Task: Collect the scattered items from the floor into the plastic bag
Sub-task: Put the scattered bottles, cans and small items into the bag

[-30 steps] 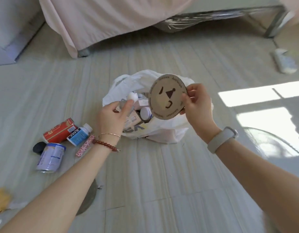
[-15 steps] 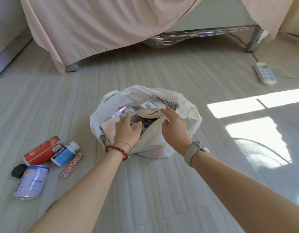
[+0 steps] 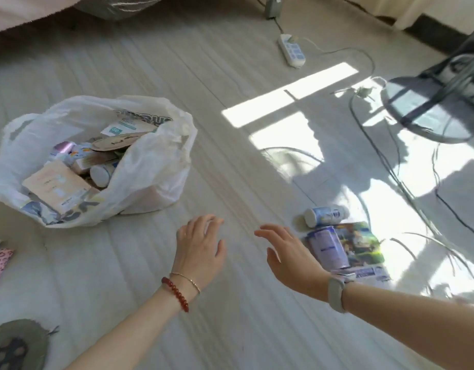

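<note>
Pale floor (image 3: pixel 230 303); both hands' grip apart, right hand (image 3: pixel 289 259) partly hiding a lavender can (image 3: pixel 328 248).

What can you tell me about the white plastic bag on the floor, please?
The plastic bag is thin, white and crinkled, with dark printed lettering and a loop handle at its far left. It sits slumped on the pale floor, mouth wide open, crammed with small boxes, bottles and a round cardboard disc. Neither hand touches it.

A power strip (image 3: pixel 292 50) lies near a fan base (image 3: pixel 428 113).
</note>
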Demonstrator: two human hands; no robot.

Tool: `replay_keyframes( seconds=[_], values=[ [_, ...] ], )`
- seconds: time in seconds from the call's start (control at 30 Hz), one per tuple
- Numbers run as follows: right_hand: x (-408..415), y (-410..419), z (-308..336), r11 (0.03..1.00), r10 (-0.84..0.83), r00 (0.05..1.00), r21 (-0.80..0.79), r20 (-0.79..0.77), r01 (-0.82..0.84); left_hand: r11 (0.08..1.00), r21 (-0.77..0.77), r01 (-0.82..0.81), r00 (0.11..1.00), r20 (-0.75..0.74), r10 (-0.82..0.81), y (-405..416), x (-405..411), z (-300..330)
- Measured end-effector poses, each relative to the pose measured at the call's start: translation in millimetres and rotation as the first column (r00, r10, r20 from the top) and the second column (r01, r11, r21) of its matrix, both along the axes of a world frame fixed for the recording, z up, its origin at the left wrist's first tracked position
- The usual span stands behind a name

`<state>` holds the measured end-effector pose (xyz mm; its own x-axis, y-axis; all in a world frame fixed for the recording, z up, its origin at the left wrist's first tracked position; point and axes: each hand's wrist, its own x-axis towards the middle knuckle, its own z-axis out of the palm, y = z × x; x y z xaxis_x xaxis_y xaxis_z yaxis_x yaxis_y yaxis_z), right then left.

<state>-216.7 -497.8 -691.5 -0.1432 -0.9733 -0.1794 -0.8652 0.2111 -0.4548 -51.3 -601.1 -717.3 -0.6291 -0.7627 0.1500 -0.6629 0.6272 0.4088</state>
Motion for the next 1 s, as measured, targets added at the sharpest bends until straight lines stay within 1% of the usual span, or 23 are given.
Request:
replay_keyframes(
  seconds=[0.07,0.13,0.17,0.23,0.27,0.3,0.37,0.43,0.5,0.57,0.63,0.73,0.8,0.87,0.9,0.93,1.0],
  values=[
    [-24.4,36.8,-6.2,0.991,-0.113,0.993,0.067,-0.027,0.115,0.992,0.088,0.088,0.992,0.080,-0.095,13.4,-27.2,-5.6],
    [-49.1,61.1,-14.2,0.968,-0.243,0.969,0.053,-0.054,0.245,0.972,0.182,0.149,0.978,0.119,-0.172,26.1,-56.6,-8.0],
    [-62.1,68.4,-18.6,0.942,-0.331,0.941,0.041,-0.077,0.334,0.960,0.229,0.164,0.973,0.125,-0.196,31.9,-71.5,-9.3],
    [-86.9,77.0,-24.9,0.856,-0.512,0.851,0.015,-0.120,0.517,0.938,0.307,0.163,0.966,0.144,-0.215,44.6,-101.0,-16.5],
    [-98.4,80.4,-29.3,0.818,-0.570,0.811,0.007,-0.132,0.575,0.930,0.332,0.158,0.966,0.144,-0.215,52.1,-115.9,-19.6],
    [-109.4,82.8,-34.2,0.786,-0.609,0.780,0.022,-0.143,0.617,0.920,0.361,0.152,0.968,0.134,-0.213,59.4,-130.8,-22.1],
    [-126.5,87.8,-47.0,0.740,-0.648,0.749,0.118,-0.138,0.662,0.899,0.414,0.139,0.975,0.100,-0.197,73.2,-161.3,-26.9],
    [-130.8,94.3,-60.2,0.731,-0.629,0.772,0.263,-0.097,0.629,0.865,0.496,0.073,0.989,0.075,-0.126,85.8,-189.6,-32.2],
    [-124.7,100.2,-68.7,0.741,-0.587,0.809,0.384,-0.027,0.550,0.791,0.611,-0.034,0.999,0.054,0.001,94.9,-210.7,-34.9],
    [-114.9,103.8,-71.1,0.757,-0.556,0.830,0.437,0.042,0.485,0.740,0.666,-0.094,0.996,0.068,0.065,100.7,-219.9,-39.8],
    [-107.2,104.3,-69.6,0.778,-0.530,0.843,0.448,0.091,0.440,0.730,0.673,-0.115,0.993,0.078,0.085,99.7,-217.3,-43.3],
    [-97.7,101.7,-65.6,0.827,-0.430,0.894,0.452,0.125,0.335,0.740,0.667,-0.085,0.996,0.052,0.068,85.1,-197.4,-47.4],
    [-86.1,97.6,-61.2,0.871,-0.296,0.942,0.450,0.161,0.197,0.751,0.655,-0.087,0.996,0.073,0.053,69.0,-175.5,-46.3],
    [-73.2,93.0,-54.6,0.917,-0.177,0.961,0.390,0.214,0.082,0.761,0.640,-0.106,0.993,0.111,0.045,50.2,-151.0,-43.5],
    [-68.2,90.8,-52.2,0.941,-0.144,0.968,0.331,0.205,0.069,0.764,0.632,-0.127,0.988,0.146,0.044,41.0,-138.5,-42.2],
    [-65.3,89.1,-50.8,0.960,-0.135,0.978,0.263,0.157,0.090,0.769,0.622,-0.149,0.983,0.175,0.049,33.2,-127.1,-41.9],
    [-64.3,85.4,-53.4,0.963,-0.211,0.977,0.176,0.015,0.206,0.778,0.606,-0.166,0.979,0.197,0.055,23.1,-108.4,-43.1]
  ],
)
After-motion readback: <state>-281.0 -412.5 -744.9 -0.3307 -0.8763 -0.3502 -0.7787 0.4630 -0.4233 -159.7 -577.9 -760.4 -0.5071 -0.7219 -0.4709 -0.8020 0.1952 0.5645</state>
